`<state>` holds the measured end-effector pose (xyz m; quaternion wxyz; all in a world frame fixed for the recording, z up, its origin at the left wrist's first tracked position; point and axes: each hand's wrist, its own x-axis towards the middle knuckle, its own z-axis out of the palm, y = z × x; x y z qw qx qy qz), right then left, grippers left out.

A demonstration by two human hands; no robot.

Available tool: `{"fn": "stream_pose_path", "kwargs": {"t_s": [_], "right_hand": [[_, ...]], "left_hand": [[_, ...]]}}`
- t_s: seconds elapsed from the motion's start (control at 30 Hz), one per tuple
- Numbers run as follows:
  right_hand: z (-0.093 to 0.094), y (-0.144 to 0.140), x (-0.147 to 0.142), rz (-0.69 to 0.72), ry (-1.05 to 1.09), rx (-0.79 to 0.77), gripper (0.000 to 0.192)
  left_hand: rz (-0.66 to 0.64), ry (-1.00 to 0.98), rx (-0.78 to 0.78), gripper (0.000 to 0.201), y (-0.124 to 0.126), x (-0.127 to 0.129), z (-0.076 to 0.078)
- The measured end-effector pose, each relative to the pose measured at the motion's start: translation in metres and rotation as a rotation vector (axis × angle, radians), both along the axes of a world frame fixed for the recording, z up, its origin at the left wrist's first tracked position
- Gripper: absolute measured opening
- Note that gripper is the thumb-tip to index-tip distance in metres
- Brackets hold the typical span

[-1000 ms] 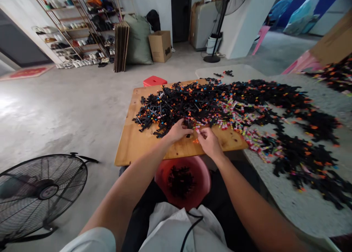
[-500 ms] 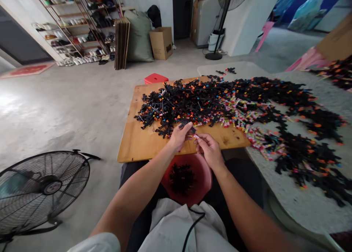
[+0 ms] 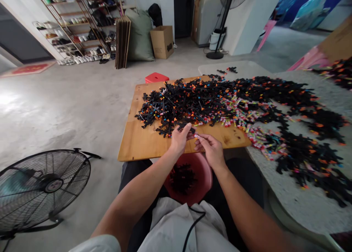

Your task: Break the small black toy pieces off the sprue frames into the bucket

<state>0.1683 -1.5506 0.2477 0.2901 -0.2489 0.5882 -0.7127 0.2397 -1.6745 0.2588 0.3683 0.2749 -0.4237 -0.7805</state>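
Over the near edge of a wooden board (image 3: 132, 145), my left hand (image 3: 179, 137) is closed on a small black toy gun (image 3: 182, 126), its thumb on top. Close beside it, my right hand (image 3: 211, 148) pinches a small tube with a pink and white wrapper (image 3: 196, 136), near the end of the toy gun. Whether the two pieces touch, I cannot tell. Beyond my hands lies a heap of black toy guns (image 3: 189, 98) with orange and blue tips. Wrapped pink and green tubes (image 3: 242, 111) are heaped to the right.
A red tub (image 3: 205, 178) holding black pieces sits between my legs under the board edge. To the right, a grey stone-like table (image 3: 291, 204) carries more toy guns. A floor fan (image 3: 53, 186) stands at left, a red stool (image 3: 156, 77) behind the board.
The toy gun in my left hand has turned slightly. My right hand still pinches the small tube close to it. The whole view has shifted a little.
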Motion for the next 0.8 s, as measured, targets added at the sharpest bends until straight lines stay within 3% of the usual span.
{"fn": "stream_pose_path", "kwargs": {"t_s": [0.6, 0.8], "right_hand": [[-0.008, -0.005, -0.001, -0.037, -0.212, -0.052, 0.033], [-0.009, -0.014, -0.001, -0.056, -0.424, -0.127, 0.024]], "left_hand": [[0.009, -0.018, -0.031, 0.047, 0.01, 0.004, 0.001], [0.042, -0.095, -0.117, 0.039, 0.011, 0.007, 0.008]]}}
